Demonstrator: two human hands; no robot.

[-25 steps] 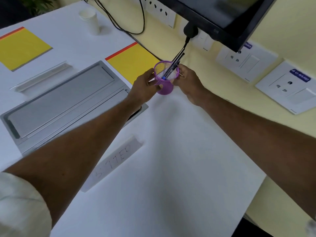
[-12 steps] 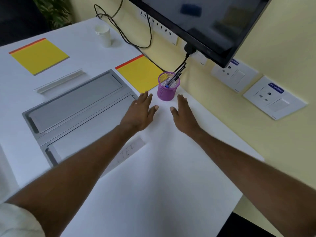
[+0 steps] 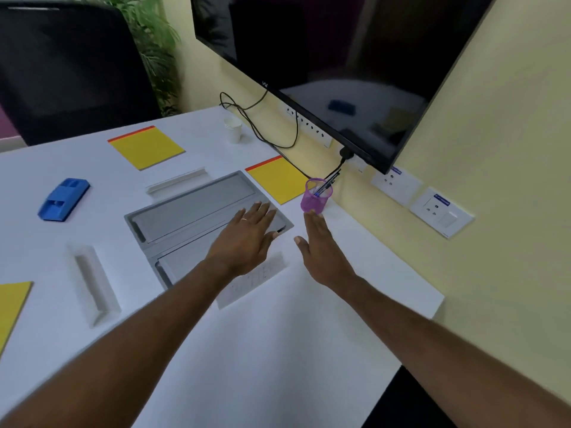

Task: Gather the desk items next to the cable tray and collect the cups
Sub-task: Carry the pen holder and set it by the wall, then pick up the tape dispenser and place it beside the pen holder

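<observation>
Nearest, on the white desk (image 3: 278, 350), a slip of paper (image 3: 256, 279) with faint writing lies partly under the left wrist; a careless sweep of the forearm would likely drag it away.

The left hand (image 3: 247, 239) is spread flat and holds nothing, over the corner of the grey cable tray (image 3: 191, 208) nearest the wall. Whether it presses on the lid I cannot tell. The right hand (image 3: 321, 251), at 3 o'clock of the left, is also released, with straight fingers turned edge-on. Its fingertips are just short of the purple mesh pen holder (image 3: 315, 199).

That holder is the main risk. It looks light, its pens lean out towards the wall, and a nudge from those fingertips could tip it and scatter them. It stands at the corner of a yellow pad (image 3: 278, 180), at 2 o'clock of the tray.

At 9 o'clock of the tray lie a white trough (image 3: 92, 282) and a blue eraser (image 3: 63, 199). Another trough (image 3: 177, 183) and a second yellow pad (image 3: 146, 146) lie towards 11.

Farthest, at 12 o'clock, stands a stack of paper cups (image 3: 233, 129), well apart from both hands. A black cable (image 3: 262, 128) loops just beside them, under the low monitor (image 3: 340, 72). A reach there could snag the cable or knock the stack over.
</observation>
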